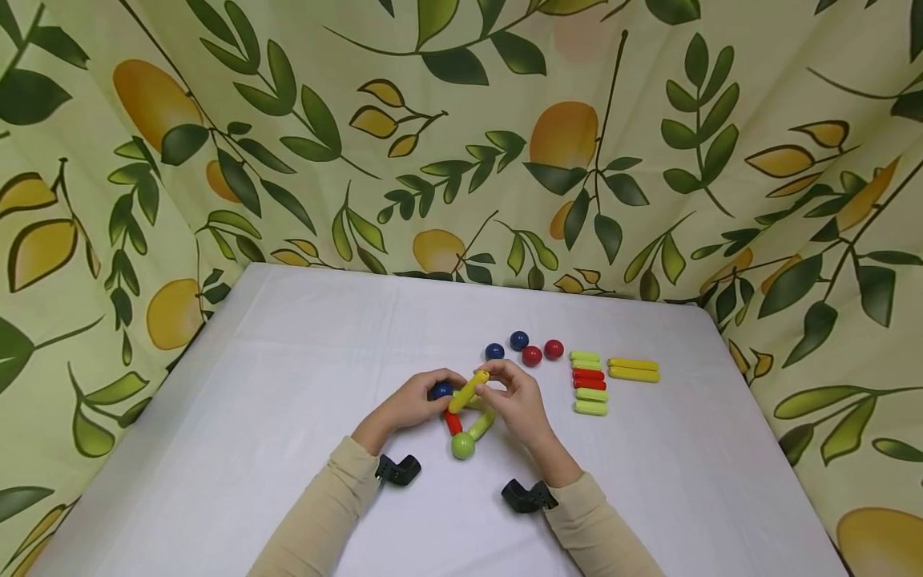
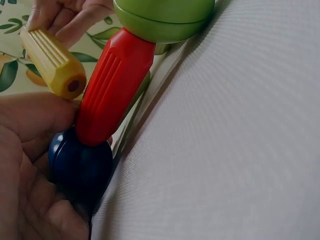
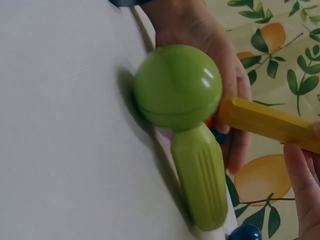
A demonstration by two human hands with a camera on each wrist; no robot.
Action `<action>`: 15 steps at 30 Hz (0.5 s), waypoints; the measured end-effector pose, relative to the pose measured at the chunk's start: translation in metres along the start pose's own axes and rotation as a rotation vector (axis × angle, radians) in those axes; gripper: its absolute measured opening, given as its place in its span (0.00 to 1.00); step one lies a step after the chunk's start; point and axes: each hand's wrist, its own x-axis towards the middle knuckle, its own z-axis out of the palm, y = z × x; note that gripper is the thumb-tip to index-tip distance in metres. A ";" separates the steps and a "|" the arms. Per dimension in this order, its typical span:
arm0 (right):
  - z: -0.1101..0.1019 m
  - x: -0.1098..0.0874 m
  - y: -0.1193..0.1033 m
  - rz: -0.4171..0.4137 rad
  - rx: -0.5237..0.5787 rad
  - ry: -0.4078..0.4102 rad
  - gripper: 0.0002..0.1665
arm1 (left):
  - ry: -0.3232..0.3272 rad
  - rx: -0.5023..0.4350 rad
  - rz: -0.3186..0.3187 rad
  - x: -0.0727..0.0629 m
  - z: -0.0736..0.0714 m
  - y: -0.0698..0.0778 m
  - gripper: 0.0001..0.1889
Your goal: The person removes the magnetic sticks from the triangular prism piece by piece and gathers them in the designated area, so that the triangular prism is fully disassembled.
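Observation:
My left hand [image 1: 417, 399] grips a dark blue ball [image 2: 82, 160] at one corner of a small frame of rods and balls on the table. From that ball a red rod [image 2: 117, 85] runs to a light green ball [image 1: 463, 445] at the near corner, and a lime rod [image 3: 200, 175] leads away from the green ball on its other side. With fingertips, my right hand [image 1: 522, 405] pinches the upper end of a yellow grooved rod [image 1: 467, 393]. This rod slants over the frame, its lower end close to my left fingers and showing a dark round tip [image 2: 73, 86].
Behind my hands lie two blue balls [image 1: 518, 340] and two red balls [image 1: 554, 349]. To the right is a column of lime rods [image 1: 590, 408] and red rods [image 1: 589, 384], with two yellow rods [image 1: 634, 374] beside it. A patterned curtain [image 1: 461, 160] borders the white table [image 1: 324, 336].

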 end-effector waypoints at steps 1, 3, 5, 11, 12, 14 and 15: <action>-0.001 0.001 0.002 -0.002 0.009 0.016 0.15 | 0.000 -0.001 0.000 0.000 0.000 0.000 0.16; -0.003 0.003 0.008 -0.010 0.035 0.035 0.16 | 0.004 -0.006 -0.006 0.000 0.000 -0.001 0.17; -0.007 0.005 0.014 -0.018 0.049 0.045 0.17 | 0.014 -0.002 -0.020 0.000 0.001 -0.001 0.16; -0.024 0.009 0.025 -0.006 0.108 0.101 0.19 | 0.030 0.026 -0.049 0.001 0.002 -0.001 0.15; -0.028 0.009 0.025 0.004 0.118 0.119 0.19 | 0.027 0.018 -0.049 0.001 0.002 -0.001 0.15; -0.036 0.008 0.026 0.027 0.129 0.160 0.19 | 0.022 0.009 -0.046 0.001 0.002 -0.001 0.14; -0.041 0.007 0.026 0.036 0.130 0.180 0.19 | 0.019 0.002 -0.044 0.001 0.002 -0.001 0.14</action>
